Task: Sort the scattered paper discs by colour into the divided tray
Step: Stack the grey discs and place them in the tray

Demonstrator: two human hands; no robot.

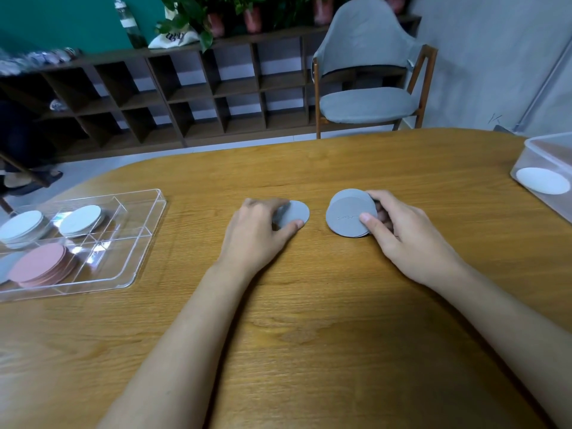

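Observation:
My left hand [258, 229] pinches a single grey disc [295, 213] lying on the wooden table [309, 320], thumb on its near edge. To its right, my right hand [399, 230] grips a small stack of grey discs [348, 213], thumb on top and fingers behind. At the left stands the clear divided tray [145, 239]. It holds a pale blue-white stack [21, 226], a white stack [81, 219] and a pink stack [41, 264]. A grey disc edge shows at the tray's far left.
A clear plastic box [526, 159] with a white disc [541, 180] inside sits at the table's right edge. A grey chair [368, 103] and a dark wooden shelf [185, 94] stand beyond the table.

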